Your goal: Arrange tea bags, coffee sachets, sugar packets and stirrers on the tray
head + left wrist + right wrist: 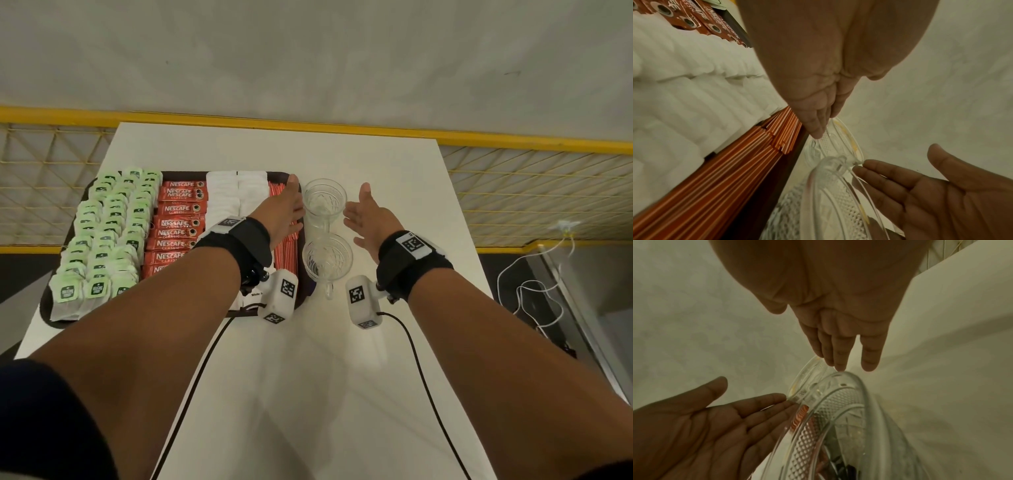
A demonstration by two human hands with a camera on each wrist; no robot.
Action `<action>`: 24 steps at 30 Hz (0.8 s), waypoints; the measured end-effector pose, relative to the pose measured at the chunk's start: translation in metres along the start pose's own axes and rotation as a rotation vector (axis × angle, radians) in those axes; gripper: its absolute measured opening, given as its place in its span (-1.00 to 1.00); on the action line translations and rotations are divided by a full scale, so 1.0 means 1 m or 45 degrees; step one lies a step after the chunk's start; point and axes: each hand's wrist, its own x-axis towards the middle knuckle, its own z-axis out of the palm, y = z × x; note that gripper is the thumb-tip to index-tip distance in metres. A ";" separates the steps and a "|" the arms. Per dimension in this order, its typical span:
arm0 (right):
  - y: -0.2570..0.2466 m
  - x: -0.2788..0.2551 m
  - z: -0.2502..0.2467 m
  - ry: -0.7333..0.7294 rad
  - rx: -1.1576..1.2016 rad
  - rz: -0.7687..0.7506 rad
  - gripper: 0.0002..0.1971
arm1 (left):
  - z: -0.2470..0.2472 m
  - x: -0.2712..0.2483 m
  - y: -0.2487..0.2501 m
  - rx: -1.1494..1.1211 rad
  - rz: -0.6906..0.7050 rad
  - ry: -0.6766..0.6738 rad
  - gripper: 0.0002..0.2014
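A dark tray [45,308] holds rows of green tea bags [106,233], red coffee sachets [178,226], white sugar packets [236,195] and red-striped stirrers [286,253]. My left hand [286,205] reaches over the tray's right edge with straight fingers, beside the far glass cup [324,202]. My right hand [368,216] is spread flat on that cup's other side. In the left wrist view the left hand [818,116] has its fingertips at the cup's rim [840,141], above the stirrers [715,170]. The right hand [842,345] holds nothing.
A second glass cup [327,258] with a handle stands just nearer than the first, against the tray's right side. The white table [394,164] ends at a yellow mesh railing [513,192]. White cables [534,291] lie off its right edge.
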 end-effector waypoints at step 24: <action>0.057 -0.041 0.004 0.007 0.396 0.075 -0.24 | 0.000 -0.038 -0.030 0.191 -0.206 -0.015 -0.23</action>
